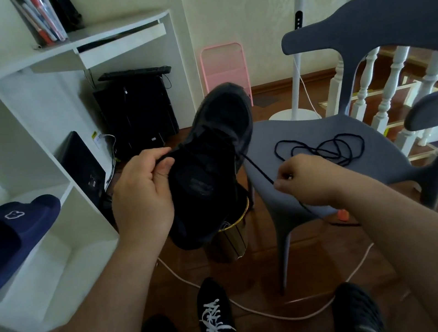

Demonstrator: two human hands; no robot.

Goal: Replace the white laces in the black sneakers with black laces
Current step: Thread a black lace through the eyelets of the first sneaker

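Note:
A black sneaker (pixel 218 148) is held up in mid-air, toe pointing away. My left hand (pixel 140 190) grips its left side, thumb and fingers pinching near the eyelets. My right hand (pixel 304 177) pinches a black lace (pixel 257 169) that runs taut from the sneaker's right eyelets. A second black lace (pixel 325 148) lies loosely coiled on the grey chair seat (pixel 372 169). On the floor between my feet stands the other black sneaker (pixel 217 319), laced in white.
A gold bin (pixel 231 239) stands under the held sneaker. White shelving (pixel 54 210) at left holds navy slides (pixel 6 236). A white cable (pixel 266 314) snakes across the wooden floor. A fan stand (pixel 297 89) and white banister (pixel 389 85) lie behind the chair.

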